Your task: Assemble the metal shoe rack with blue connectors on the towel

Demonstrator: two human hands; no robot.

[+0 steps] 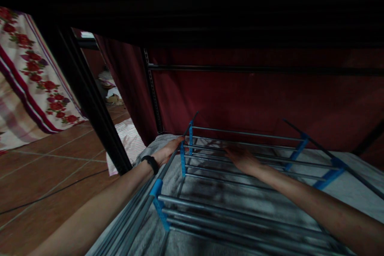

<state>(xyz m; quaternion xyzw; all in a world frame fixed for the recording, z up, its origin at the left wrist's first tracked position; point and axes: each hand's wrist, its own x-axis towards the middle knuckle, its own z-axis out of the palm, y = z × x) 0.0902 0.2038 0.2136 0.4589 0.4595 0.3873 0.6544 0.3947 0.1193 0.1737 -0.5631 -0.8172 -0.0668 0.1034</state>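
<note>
A partly built shoe rack (210, 208) of grey metal tubes and blue plastic connectors lies across a grey blanket. My left hand (169, 151), with a dark band on the wrist, is closed on the rack's left side tube beside a blue connector (183, 159). Its fingertips are partly hidden behind the tube. Farther right, my right hand (242, 161) reaches over the rack, its fingers closed around one of the long cross tubes (207, 147). Nearer to me, another blue connector (160, 204) holds several cross tubes. More blue connectors (331, 173) join the tubes at the right.
A dark bed frame (87, 100) stands at the left, with a low black underside overhead. A dark red curtain (255, 104) hangs behind a black rail (210, 68). Tiled floor (60, 180), a cable (60, 193) and a floral cloth (36, 72) lie to the left.
</note>
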